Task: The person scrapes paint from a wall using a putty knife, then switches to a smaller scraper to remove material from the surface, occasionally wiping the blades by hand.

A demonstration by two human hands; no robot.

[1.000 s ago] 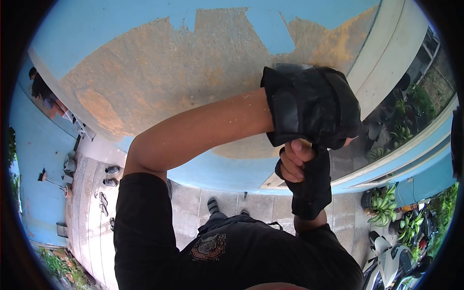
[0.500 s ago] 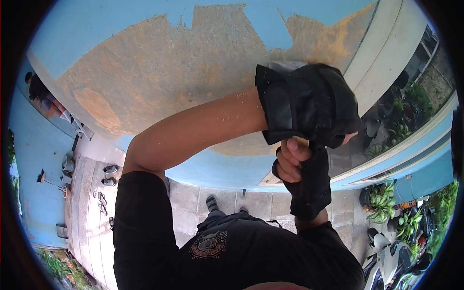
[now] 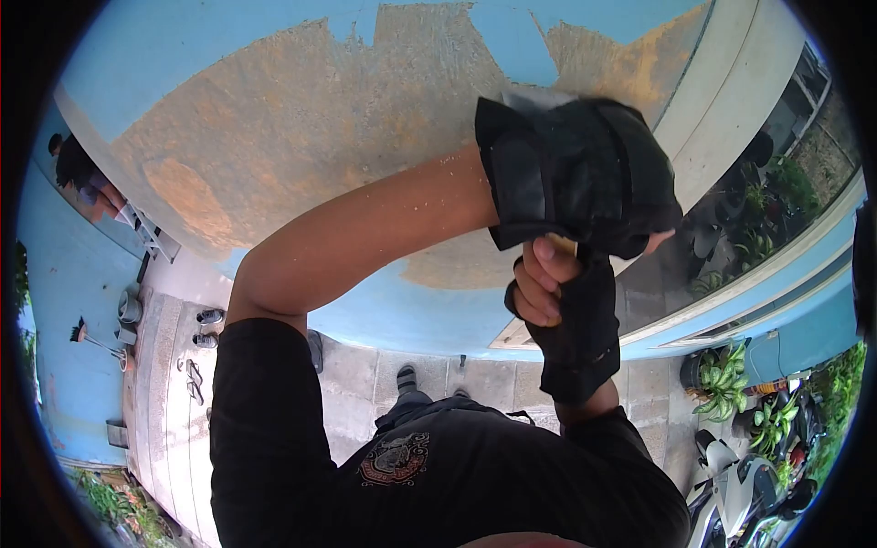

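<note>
Your right hand (image 3: 571,292) curls its fingers round a tan handle (image 3: 564,245), just below your black-gloved left hand (image 3: 585,173); you can't tell that one's grip, as its glove blocks the view. A blurred greyish piece (image 3: 537,97) shows beyond it. Potted plants (image 3: 722,379) and a motorbike (image 3: 735,484) stand to the right. Ahead, the blue wall (image 3: 393,320) has a rough grey-orange patch, jagged along its top.

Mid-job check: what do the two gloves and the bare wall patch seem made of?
Left glove: probably leather or imitation leather; smooth black panels with a slight sheen.
Right glove: likely soft fabric; matte black, no clear shine.
Bare wall patch: apparently cement or plaster; rough, mottled grey-brown, with ragged blue paint around it.
</note>
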